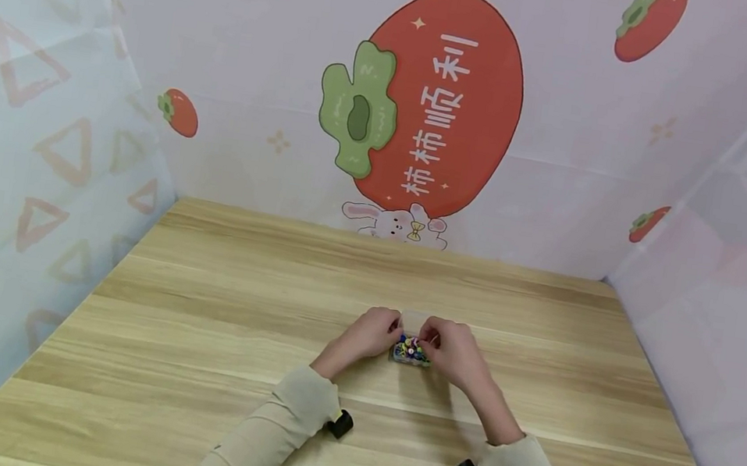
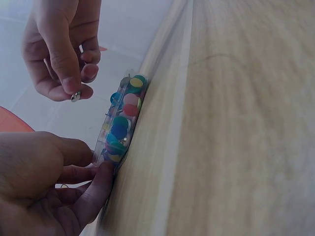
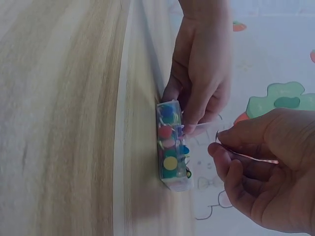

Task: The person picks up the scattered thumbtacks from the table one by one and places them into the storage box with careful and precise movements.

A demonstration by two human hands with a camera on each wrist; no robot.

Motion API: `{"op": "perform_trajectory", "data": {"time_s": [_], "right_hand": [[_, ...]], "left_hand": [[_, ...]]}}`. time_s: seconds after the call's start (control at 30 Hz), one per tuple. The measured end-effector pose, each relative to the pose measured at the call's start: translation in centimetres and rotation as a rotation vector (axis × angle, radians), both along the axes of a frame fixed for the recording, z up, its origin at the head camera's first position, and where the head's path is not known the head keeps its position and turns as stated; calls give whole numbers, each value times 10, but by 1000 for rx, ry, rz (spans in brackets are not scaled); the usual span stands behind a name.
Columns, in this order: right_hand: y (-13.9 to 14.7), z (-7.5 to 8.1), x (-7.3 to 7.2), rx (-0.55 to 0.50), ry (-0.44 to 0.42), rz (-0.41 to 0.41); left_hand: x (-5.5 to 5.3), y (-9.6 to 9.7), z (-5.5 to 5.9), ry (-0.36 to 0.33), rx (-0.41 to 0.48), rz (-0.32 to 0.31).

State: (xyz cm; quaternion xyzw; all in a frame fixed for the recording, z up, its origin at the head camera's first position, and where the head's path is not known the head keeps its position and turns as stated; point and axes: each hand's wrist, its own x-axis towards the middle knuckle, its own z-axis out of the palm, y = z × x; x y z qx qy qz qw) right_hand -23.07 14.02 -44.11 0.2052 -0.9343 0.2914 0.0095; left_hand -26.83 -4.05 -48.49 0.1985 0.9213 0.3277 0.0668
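A small clear plastic box (image 3: 174, 186) on the wooden table holds many coloured thumbtacks (image 2: 130, 110), among them green, blue, yellow and pink ones. My left hand (image 1: 374, 332) grips one end of the box, thumb on its near side and fingers at the opposite side. Just above the other end is my right hand (image 1: 456, 350), apart from the box. Between its thumb and index finger it pinches a single thumbtack (image 2: 76, 96), whose shiny head shows in the left wrist view. The see-through lid (image 1: 415, 320) stands raised behind the box in the head view.
The wood-grain table (image 1: 206, 321) stretches around the box on all sides. A printed cloth backdrop (image 1: 557, 131) with persimmons and a rabbit rises along the back edge, with cloth walls at left and right. Black wrist cameras (image 1: 340, 424) sit at both sleeves.
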Motion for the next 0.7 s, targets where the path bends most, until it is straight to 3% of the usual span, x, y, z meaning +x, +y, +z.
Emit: {"op": "perform_trajectory", "data": {"time_s": [0.7], "right_hand": [[1,1,3,-11,30,-11]], "left_hand": [[-1,2,-2,2,-13,5]]}}
